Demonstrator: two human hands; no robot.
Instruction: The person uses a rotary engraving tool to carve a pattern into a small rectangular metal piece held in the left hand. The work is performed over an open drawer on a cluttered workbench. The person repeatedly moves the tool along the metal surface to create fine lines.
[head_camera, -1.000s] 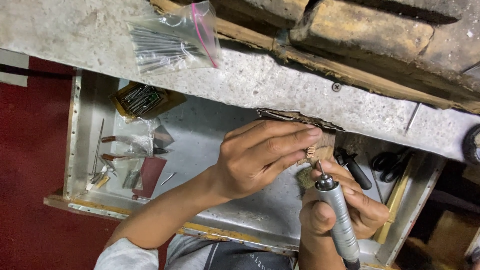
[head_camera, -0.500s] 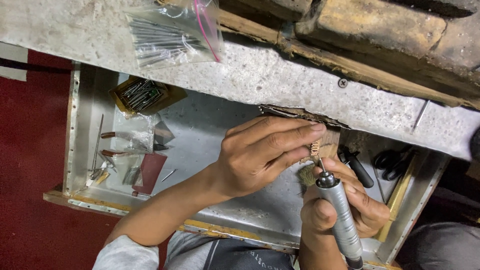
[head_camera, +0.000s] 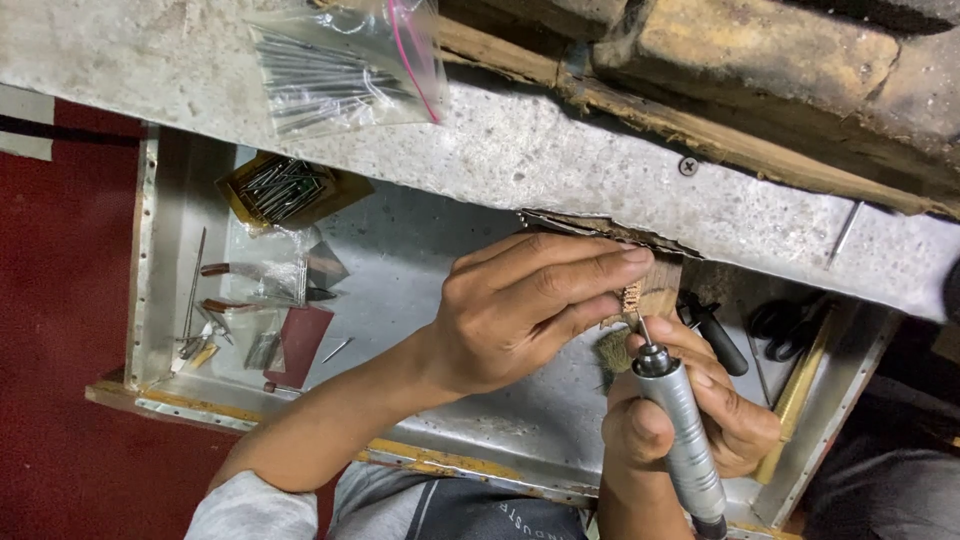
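While the head view looks straight down, the left hand (head_camera: 520, 310) closes its grip on a small brownish workpiece (head_camera: 634, 297), pinched between the fingertips and thumb against a worn wooden peg (head_camera: 660, 275) that projects from the edge of the grey worktop (head_camera: 560, 150). The right hand (head_camera: 690, 410) wraps its grip fully around a slim silver rotary handpiece (head_camera: 680, 430), thumb along the barrel, with the fine bit at its tip touching the underside of the workpiece just below the left fingertips. Both hands work over a shallow metal tray (head_camera: 150, 290) set below the worktop edge. A small round brush head (head_camera: 612, 350) lies in the tray just beside the right hand, partly hidden by it. Black-handled pliers (head_camera: 715, 335) and black-handled scissors (head_camera: 780, 325) rest in the tray to the right of the peg, near each other. At the left end of the tray sit an open cardboard box of steel pins (head_camera: 285, 190), a clear plastic sleeve with red-handled tools (head_camera: 255, 280), a dark red card (head_camera: 295, 340) and several loose small tools (head_camera: 195, 340), all well apart from the hands. On the worktop above, a clear zip bag of thin steel rods (head_camera: 340, 70) lies near the upper left. Rough wooden blocks (head_camera: 760, 50) line the far side of the worktop. Red floor (head_camera: 50, 300) shows to the left of the tray.
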